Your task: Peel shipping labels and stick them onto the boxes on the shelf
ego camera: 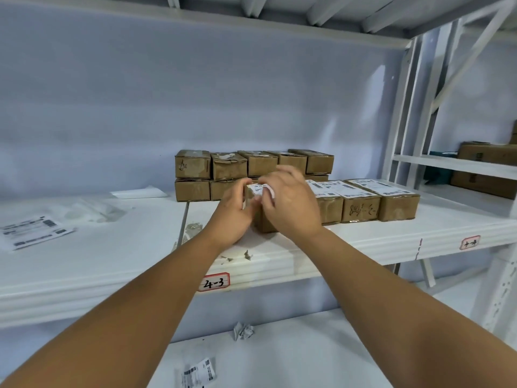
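Spanning the view, the white shelf carried a cardboard box near its front; the left hand curled round its side, the right hand, fingers too blurred to read, overlay the shipping label atop it.

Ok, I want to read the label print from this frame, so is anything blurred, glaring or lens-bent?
Head view: the right hand is motion-blurred over the label on the box, its print too soft to read; the wide lens bows the shelf edge; light is even and bluish, with faint sheen on the shelf.
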`<state>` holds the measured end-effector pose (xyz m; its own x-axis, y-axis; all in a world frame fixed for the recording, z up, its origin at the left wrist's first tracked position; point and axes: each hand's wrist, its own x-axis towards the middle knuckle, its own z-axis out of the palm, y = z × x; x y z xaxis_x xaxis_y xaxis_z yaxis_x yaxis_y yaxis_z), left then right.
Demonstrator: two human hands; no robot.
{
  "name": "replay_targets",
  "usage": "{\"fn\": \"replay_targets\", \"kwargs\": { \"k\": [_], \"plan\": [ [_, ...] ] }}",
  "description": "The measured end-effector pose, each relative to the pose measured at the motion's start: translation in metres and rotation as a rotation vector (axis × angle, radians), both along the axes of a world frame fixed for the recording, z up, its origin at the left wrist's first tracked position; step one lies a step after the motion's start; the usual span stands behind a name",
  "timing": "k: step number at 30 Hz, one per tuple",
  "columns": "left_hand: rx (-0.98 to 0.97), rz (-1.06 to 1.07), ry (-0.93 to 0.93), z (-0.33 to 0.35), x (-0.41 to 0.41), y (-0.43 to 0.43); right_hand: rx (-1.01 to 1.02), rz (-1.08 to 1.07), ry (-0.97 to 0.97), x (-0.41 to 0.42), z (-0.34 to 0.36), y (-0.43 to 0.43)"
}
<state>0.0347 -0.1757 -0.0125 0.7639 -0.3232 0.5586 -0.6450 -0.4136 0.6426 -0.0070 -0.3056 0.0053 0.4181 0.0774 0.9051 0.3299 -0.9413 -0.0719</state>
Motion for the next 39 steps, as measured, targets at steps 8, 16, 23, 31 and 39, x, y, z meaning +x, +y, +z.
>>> {"fn": "replay_targets", "kwargs": {
  "k": [8, 16, 23, 31, 39],
  "plan": [
    [0.16, 0.362, -0.171, 0.026, 0.027, 0.073, 0.002, 0.248, 0.356, 0.019, 0.042, 0.09],
    [0.113, 0.459, 0.042, 0.028, 0.065, 0.113, 0.624, 0.344, 0.765, 0.078, 0.031, 0.137],
    [-0.108, 0.404, 0.244, 0.03, 0.111, 0.103, 0.854, 0.321, 0.595, 0.133, 0.012, 0.134],
    [-0.236, 0.198, 0.397, 0.017, 0.123, 0.105, 0.964, 0.457, 0.597, 0.146, 0.012, 0.125],
    [-0.31, 0.161, 0.355, 0.02, 0.12, 0.102, 1.129, 0.594, 0.673, 0.147, 0.012, 0.122]
  ]
}}
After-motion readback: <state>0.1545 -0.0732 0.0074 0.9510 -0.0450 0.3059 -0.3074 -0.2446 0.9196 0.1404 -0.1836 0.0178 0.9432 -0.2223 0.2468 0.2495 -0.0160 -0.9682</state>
